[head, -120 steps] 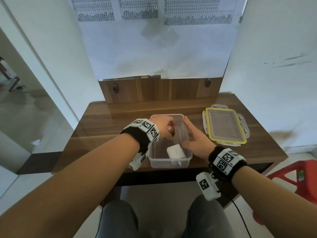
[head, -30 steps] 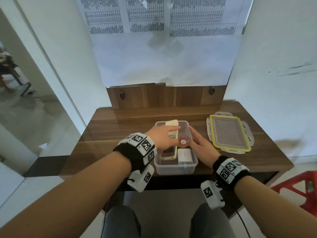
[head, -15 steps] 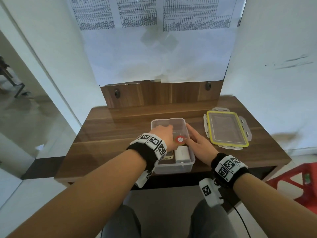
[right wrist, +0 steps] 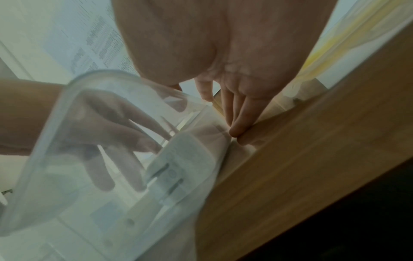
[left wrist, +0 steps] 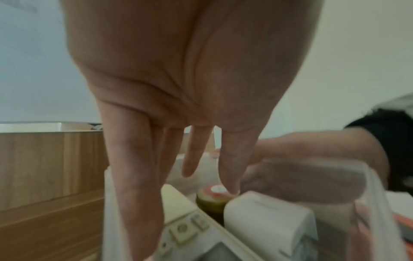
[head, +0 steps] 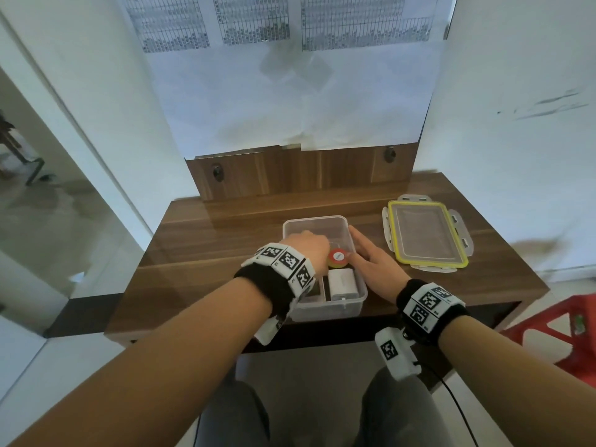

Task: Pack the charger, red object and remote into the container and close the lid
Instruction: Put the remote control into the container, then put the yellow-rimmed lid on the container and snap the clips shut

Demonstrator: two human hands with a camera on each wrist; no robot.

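Observation:
A clear plastic container (head: 316, 219) stands mid-table. Inside, the white charger (head: 343, 283) lies at the near right, with the red-capped object (head: 337, 255) upright just behind it. The cream remote (left wrist: 190, 227) lies along the left side, mostly hidden under my left hand (head: 306, 248) in the head view. That hand reaches down into the container with straight fingers (left wrist: 134, 176), and one fingertip touches the red cap (left wrist: 215, 189). My right hand (head: 371, 259) lies flat against the container's outer right wall (right wrist: 201, 113), fingers straight. The yellow-sealed lid (head: 425, 235) lies on the table to the right.
The wooden table (head: 209, 253) has an upright back panel (head: 290, 172) against the wall. A red plastic stool (head: 561, 333) stands on the floor at the lower right. My knees are under the table's front edge.
The remote leaned on the far rim a second ago and now lies down inside the container. My left hand has lowered over it. The right hand stays at the container's side.

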